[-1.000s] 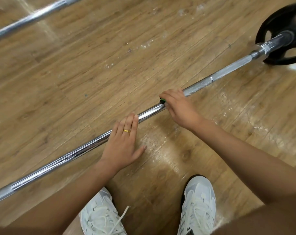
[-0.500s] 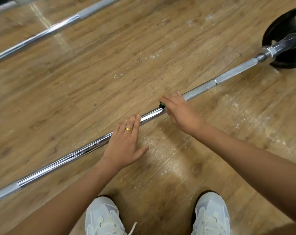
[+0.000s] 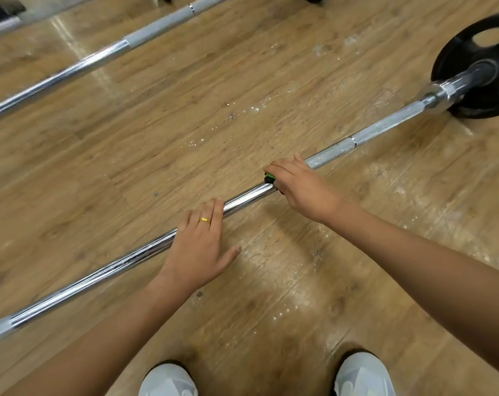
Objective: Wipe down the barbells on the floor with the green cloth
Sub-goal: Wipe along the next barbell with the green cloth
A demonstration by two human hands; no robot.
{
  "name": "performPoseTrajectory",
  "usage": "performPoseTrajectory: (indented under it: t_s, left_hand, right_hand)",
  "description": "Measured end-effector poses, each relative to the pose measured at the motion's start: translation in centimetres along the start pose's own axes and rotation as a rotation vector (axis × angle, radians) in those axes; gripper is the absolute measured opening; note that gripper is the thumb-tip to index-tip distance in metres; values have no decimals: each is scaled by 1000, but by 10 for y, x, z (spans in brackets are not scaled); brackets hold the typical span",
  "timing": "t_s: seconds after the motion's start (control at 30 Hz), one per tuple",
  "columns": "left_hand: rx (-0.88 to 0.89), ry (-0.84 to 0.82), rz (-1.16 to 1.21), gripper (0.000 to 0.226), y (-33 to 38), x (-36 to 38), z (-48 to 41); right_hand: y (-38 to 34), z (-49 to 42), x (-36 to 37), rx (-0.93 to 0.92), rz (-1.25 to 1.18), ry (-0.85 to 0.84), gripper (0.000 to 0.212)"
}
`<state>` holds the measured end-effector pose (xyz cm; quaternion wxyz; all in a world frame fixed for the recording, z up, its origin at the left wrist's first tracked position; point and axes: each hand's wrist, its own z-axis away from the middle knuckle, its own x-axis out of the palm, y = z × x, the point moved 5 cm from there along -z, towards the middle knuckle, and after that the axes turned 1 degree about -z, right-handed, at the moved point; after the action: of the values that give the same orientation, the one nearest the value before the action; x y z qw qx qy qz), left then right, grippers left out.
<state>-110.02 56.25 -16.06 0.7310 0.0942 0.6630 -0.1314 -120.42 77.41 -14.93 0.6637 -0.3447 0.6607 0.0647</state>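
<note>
In the head view, a long chrome barbell [image 3: 99, 274] lies on the wooden floor [image 3: 185, 110], running from the lower left edge up to the right, where a black weight plate [image 3: 454, 58] sits on its end. The right hand [image 3: 302, 187] is curled over the bar near the start of its knurled section, gripping the green cloth [image 3: 269, 176] against the metal. Only a small green edge of the cloth shows, just past the fingertips. The left hand [image 3: 198, 247] rests on the smooth shaft a little further down the bar, apart from the right hand. Its fingers are straight and laid across the bar, its thumb is spread out to the side, and it holds nothing. A gold ring [image 3: 205, 220] is on one finger. A second barbell [image 3: 79, 67] lies on the floor well apart, across the upper left. Two pale shoes [image 3: 168, 381] show at the bottom edge.
</note>
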Motion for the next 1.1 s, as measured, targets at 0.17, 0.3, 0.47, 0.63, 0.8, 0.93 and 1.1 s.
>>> performPoseTrajectory:
  t_s: [0.17, 0.3, 0.47, 0.63, 0.8, 0.93, 1.1]
  left_hand:
    - [47, -26, -66, 103, 22, -3, -22]
    - [40, -40, -101, 108, 48, -3, -49]
    - [47, 10, -110, 105, 44, 2, -50]
    - [72, 2, -52, 106, 43, 0, -53]
    - [90, -11, -15, 103, 36, -1, -52]
    - [57, 25, -50, 98, 36, -4, -49]
    - [52, -46, -74, 100, 32, -6, -35]
  right_hand:
    - [1, -7, 4, -6, 10, -14, 41]
    - [5, -13, 0, -49, 22, -50, 40]
    - [27, -9, -10, 5, 44, -30, 40]
    - [48, -9, -19, 49, 31, -58, 43]
    - [48, -13, -21, 75, 15, -69, 40]
    - [45, -16, -20, 70, -6, -88, 40]
    - [46, -17, -22, 42, 15, -112, 37]
